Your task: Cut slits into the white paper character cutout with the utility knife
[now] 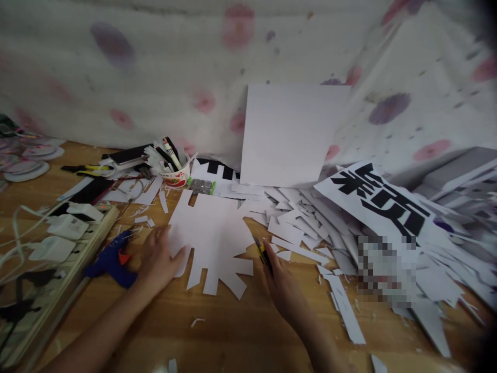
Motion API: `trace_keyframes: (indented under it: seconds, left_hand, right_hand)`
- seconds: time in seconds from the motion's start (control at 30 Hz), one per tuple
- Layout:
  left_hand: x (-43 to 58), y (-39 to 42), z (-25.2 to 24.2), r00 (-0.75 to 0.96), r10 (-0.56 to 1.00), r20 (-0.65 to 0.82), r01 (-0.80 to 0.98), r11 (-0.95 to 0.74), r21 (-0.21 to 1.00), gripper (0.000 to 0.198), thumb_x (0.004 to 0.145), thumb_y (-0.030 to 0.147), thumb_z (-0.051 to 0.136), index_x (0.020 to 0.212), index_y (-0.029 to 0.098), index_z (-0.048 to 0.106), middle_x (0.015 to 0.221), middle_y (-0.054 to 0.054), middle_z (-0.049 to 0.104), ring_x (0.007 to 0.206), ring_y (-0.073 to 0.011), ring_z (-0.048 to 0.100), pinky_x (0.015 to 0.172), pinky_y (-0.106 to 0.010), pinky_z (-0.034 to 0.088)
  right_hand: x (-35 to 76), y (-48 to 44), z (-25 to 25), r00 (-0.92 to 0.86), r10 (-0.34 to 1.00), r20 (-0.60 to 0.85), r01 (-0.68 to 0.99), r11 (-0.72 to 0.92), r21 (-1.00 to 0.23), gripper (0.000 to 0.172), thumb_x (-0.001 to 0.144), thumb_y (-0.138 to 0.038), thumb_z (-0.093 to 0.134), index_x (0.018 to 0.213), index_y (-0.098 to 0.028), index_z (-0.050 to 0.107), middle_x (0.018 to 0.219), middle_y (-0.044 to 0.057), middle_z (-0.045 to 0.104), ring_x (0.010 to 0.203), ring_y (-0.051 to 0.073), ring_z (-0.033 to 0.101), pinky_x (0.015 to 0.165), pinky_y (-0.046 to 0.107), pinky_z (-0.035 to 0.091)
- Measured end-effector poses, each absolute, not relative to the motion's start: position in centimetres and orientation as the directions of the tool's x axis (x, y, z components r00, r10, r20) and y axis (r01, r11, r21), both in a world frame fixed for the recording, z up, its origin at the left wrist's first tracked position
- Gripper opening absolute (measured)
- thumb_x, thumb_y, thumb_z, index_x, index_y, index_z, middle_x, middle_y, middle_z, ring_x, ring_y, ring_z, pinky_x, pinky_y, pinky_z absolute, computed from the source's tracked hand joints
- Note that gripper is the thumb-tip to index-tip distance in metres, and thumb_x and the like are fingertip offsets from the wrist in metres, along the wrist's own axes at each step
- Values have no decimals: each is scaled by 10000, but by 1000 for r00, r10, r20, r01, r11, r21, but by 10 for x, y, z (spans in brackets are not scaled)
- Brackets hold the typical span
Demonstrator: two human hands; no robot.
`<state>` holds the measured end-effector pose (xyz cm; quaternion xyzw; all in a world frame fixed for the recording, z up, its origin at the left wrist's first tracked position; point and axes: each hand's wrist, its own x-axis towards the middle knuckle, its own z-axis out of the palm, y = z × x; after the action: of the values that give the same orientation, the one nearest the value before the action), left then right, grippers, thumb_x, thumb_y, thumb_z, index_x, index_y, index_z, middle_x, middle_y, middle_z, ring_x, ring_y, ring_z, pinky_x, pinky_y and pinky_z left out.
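Note:
A white board cutout (pixel 217 233) with notched, jagged edges lies on the wooden table in front of me. My left hand (pixel 159 254) grips its left edge, with the thumb over the top face and the fingers along the side. Just off the cutout's right edge, my right hand (pixel 277 274) is closed round a yellow and black utility knife (pixel 261 251), whose tip points toward the board. A blue glue gun (pixel 112 261) rests to the left of my left hand.
A power strip (pixel 73 264) with chargers runs along the left. Behind stand a cup of pens (pixel 176 173) and a blank white board (pixel 291 137) leaning on the curtain. White scraps (pixel 295 217) and a sheet with black characters (pixel 380 202) pile up at right.

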<state>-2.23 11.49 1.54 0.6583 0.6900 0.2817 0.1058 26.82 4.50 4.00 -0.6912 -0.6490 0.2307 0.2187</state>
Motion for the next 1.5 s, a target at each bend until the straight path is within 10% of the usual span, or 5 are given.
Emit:
trace_keyframes:
  seconds: [0.23,1.5]
  left_hand:
    - [45,111,8,581,790,198,758,-613,222,612,795,527,452,1286,165,402,1437,-155,276,1340,-282,183,1067,-485,201]
    - [71,100,-10,466,870,161,849,-491,195,635,839,529,347,1346,146,330,1453,-134,246,1348,-251,166,1094,-480,107]
  right_hand:
    - [242,52,45,29,978,-208,940,-98,-327,517,878,-124,296,1390,-191,262,1012,118,558,835,176,595,730,270,451]
    - [238,62,60,-93,911,-403,996,91,-24,665,834,-73,384,1425,-134,85,984,130,599,803,195,606,664,271,441]
